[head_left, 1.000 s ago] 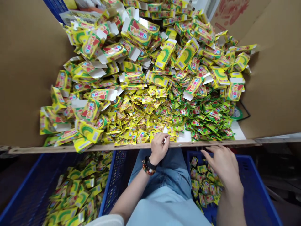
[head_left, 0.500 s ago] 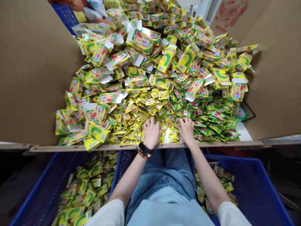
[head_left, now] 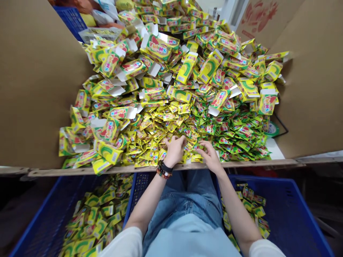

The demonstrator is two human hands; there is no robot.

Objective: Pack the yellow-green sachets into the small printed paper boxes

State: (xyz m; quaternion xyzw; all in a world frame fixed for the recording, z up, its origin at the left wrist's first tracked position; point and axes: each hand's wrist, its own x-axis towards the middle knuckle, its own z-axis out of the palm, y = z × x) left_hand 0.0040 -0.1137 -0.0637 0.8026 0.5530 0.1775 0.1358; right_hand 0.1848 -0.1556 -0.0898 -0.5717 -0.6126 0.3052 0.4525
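Head view, left hand: lower centre; fingers curled down over yellow sachets; grip cannot be told.
Right hand: lower centre; thumb and fingers pinch one green sachet.
Cartons: heaped, upper centre.

Packing workshop: heaped cartons, loose sachets, blue crates.

The sachets are green or yellow, boxes yellow-and-green, flaps white, crates blue.

"TWINS"-like logo on yel/grn boxes, txt on grn sachets too small
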